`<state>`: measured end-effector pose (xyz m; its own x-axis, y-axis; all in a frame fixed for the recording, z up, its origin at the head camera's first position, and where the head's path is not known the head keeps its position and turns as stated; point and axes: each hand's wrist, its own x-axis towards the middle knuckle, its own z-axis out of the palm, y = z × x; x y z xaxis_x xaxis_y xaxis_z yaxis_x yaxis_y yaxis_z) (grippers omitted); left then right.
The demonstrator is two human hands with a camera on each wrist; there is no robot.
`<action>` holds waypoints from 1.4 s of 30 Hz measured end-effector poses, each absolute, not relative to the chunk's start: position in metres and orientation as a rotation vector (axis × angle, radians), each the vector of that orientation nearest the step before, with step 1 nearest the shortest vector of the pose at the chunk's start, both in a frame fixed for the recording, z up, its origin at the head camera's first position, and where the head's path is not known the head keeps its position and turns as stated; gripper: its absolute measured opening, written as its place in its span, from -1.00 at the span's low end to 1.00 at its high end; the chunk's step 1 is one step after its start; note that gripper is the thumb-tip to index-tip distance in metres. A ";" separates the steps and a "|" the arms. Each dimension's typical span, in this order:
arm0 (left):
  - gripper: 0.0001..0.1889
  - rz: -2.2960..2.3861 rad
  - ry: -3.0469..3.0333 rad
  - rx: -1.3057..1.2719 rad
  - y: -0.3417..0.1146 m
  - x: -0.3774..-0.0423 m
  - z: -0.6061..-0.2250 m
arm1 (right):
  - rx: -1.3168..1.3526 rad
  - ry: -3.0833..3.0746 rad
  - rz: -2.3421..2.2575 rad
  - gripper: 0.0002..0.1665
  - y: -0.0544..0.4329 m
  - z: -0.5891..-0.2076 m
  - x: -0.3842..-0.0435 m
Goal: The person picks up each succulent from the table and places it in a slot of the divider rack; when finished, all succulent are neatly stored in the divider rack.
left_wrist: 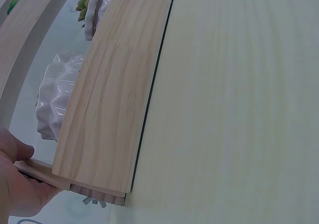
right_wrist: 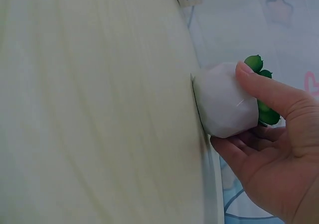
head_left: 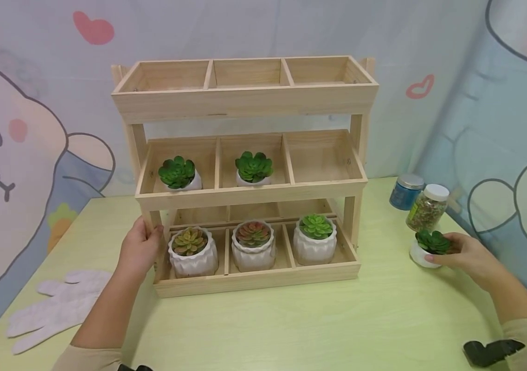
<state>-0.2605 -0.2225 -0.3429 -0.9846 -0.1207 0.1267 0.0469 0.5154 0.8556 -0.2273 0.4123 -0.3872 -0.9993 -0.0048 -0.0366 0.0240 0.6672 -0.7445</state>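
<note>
In the head view a three-tier wooden plant shelf (head_left: 245,101) stands in the middle of the table. My left hand (head_left: 140,250) grips its lower left side, and the left wrist view shows thumb and fingers around the thin wooden edge. At the far right my right hand (head_left: 472,257) holds a small potted succulent (head_left: 420,255), dark green in a white pot. In the right wrist view the thumb lies against the white faceted pot (right_wrist: 224,102), with other fingers on its opposite side; the pot is at the tabletop.
The middle tier holds two green potted succulents (head_left: 177,172). Three white pots (head_left: 194,260) with succulents stand on the bottom tier. Behind my right hand are a jar with a white lid (head_left: 427,207) and a blue jar (head_left: 406,191). White gloves (head_left: 61,304) lie at the left.
</note>
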 end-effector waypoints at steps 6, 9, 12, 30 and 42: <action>-0.56 -1.474 -2.570 0.050 -0.224 -0.260 -0.343 | -0.042 2.855 -1.299 -0.24 0.403 -0.372 -0.223; -0.57 -1.481 -2.565 0.049 -0.224 -0.260 -0.344 | -0.101 2.850 -1.336 -0.27 0.395 -0.359 -0.219; -0.56 -1.491 -2.562 0.053 -0.224 -0.261 -0.345 | -0.167 2.827 -1.382 -0.31 0.383 -0.345 -0.216; -0.55 -1.489 -2.563 0.030 -0.226 -0.263 -0.344 | -0.506 2.620 -1.664 -0.43 0.286 -0.265 -0.201; -0.54 -1.481 -2.567 0.024 -0.226 -0.263 -0.346 | -0.594 2.564 -1.835 -0.50 0.230 -0.210 -0.221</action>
